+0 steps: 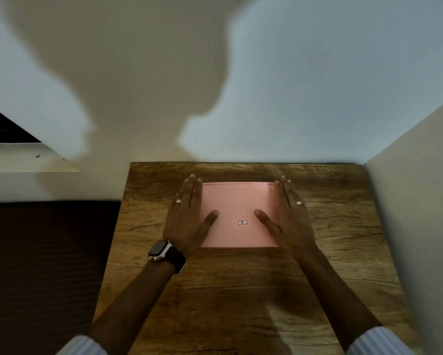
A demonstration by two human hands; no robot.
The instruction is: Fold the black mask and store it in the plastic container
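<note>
- Left hand (187, 221): grip flat and spread, clasping nothing; fingers lie along the left edge of the container (239, 213), thumb resting on its pink top.
- Right hand (289, 219): grip likewise flat and spread, nothing clasped; fingers lie along the container's right edge, thumb on the top.
- Key relation: the container sits directly between the two hands, long axis left to right, parallel to the far edge of the surface (240, 290). Neither hand is nearer; they flank it evenly.
- Container position: far half of the surface, roughly centred, near the far edge. It appears closed.
- Mask: not visible. Whether it is inside the container cannot be told.
- Judgement: the next move likely works the top with both hands together.
- Count: one container, two hands, one watch (160, 249) on the left wrist, two rings, one per hand.
</note>
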